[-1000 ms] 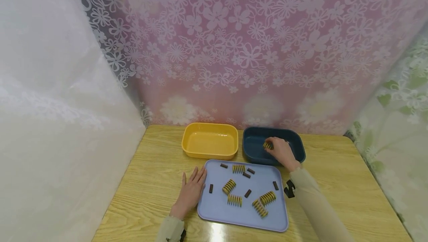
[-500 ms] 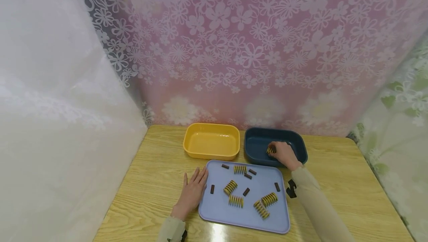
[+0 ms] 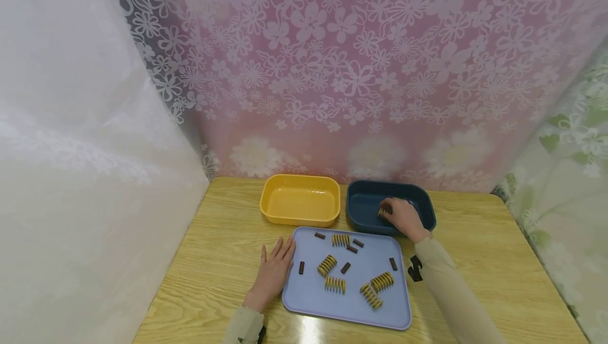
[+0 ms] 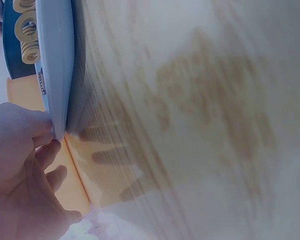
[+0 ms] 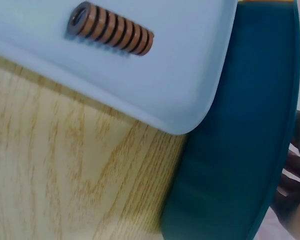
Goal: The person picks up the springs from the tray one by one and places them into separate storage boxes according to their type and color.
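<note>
My right hand [image 3: 404, 216] reaches into the dark blue bin [image 3: 353, 220], its fingers curled round a yellow coil spring [image 3: 381, 212] low in the bin. In the right wrist view the fingers [image 5: 295, 167] show past the bin's rim, and the spring is hidden there. My left hand [image 3: 273, 270] lies beside the lavender tray [image 3: 347, 315] with fingers extended, fingertips at its left edge. Several yellow springs [image 3: 335, 284] and several smaller brown springs [image 3: 345, 268] lie on the tray. One brown spring [image 5: 110, 29] shows large near the tray's corner.
A yellow bin [image 3: 300, 200] stands left of the dark blue one, behind the tray. All rest on a wooden table [image 3: 480, 259]. A floral curtain [image 3: 332, 96] hangs at its back edge, with sheeting at both sides.
The right hand has lowered deeper into the dark blue bin with the yellow spring. On the tray, a brown spring near the middle has rolled leftward and slightly back. The left hand stays put.
</note>
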`<state>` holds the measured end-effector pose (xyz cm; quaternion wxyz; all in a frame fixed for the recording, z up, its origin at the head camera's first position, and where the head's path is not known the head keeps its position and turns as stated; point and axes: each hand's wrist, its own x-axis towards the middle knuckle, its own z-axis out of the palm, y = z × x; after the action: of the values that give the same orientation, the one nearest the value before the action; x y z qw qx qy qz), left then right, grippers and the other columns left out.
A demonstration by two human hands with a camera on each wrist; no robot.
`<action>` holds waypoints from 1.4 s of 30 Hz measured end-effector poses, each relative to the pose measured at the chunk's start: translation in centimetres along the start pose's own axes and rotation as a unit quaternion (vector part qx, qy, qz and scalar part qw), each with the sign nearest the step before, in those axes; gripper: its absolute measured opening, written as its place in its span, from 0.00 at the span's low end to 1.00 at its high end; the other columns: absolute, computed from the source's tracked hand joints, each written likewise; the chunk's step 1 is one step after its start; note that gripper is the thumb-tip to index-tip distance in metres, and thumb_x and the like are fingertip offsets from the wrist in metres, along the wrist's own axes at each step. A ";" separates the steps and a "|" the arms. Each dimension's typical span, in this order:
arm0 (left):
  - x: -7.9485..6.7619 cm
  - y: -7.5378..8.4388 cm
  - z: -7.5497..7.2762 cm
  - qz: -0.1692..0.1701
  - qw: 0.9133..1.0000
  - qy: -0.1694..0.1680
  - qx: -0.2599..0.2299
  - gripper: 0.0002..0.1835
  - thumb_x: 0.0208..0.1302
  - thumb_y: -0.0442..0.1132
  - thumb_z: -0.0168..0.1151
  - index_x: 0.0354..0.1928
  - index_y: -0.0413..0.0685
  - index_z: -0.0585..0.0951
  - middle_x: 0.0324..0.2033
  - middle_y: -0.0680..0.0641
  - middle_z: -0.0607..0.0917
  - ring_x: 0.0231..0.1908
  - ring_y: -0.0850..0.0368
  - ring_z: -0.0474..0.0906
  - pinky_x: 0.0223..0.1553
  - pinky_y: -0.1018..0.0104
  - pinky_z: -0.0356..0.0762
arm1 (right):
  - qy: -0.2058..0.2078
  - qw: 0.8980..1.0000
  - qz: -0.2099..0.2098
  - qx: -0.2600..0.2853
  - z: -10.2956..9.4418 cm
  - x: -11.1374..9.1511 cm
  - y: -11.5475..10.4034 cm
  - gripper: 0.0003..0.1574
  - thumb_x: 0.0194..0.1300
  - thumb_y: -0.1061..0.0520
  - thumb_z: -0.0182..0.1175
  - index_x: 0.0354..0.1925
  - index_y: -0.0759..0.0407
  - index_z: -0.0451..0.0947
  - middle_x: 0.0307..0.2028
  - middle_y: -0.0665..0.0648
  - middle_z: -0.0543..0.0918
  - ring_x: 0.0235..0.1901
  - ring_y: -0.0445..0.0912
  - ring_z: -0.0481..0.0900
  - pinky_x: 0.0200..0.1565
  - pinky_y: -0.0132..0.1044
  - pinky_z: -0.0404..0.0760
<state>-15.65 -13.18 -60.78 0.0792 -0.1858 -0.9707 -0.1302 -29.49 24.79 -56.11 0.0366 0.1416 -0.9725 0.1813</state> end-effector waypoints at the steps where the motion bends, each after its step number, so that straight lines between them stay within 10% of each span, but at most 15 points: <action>1: 0.0 0.0 0.0 -0.001 1.000 -0.002 -0.001 0.27 0.67 0.42 0.51 0.66 0.46 0.64 0.66 0.49 0.64 0.67 0.47 0.56 0.59 0.32 0.49 | 0.013 1.000 -0.003 -0.001 0.0 0.0 -0.1 0.13 0.59 0.55 0.63 0.42 0.59 0.81 0.37 0.58 0.82 0.33 0.51 0.80 0.35 0.47 0.78; 18: 0.0 0.0 0.1 0.003 1.000 0.010 -0.004 0.26 0.66 0.42 0.52 0.66 0.46 0.65 0.65 0.48 0.65 0.66 0.46 0.58 0.59 0.32 0.50 | 0.217 0.964 -0.134 -0.074 0.1 -1.7 -3.6 0.10 0.59 0.48 0.62 0.36 0.52 0.80 0.29 0.50 0.77 0.28 0.46 0.74 0.24 0.38 0.73; 42: 0.0 0.2 -0.4 0.000 1.000 0.000 0.000 0.26 0.66 0.41 0.53 0.65 0.46 0.66 0.65 0.48 0.66 0.66 0.45 0.58 0.59 0.32 0.51 | 0.215 0.960 -0.169 -0.050 3.2 -5.4 -7.1 0.09 0.53 0.51 0.67 0.35 0.49 0.79 0.31 0.46 0.78 0.28 0.43 0.75 0.27 0.36 0.76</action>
<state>-15.54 -13.07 -60.33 0.0795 -0.1856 -0.9707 -0.1301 -22.34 18.69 -57.34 0.2822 0.2598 -0.9112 0.1501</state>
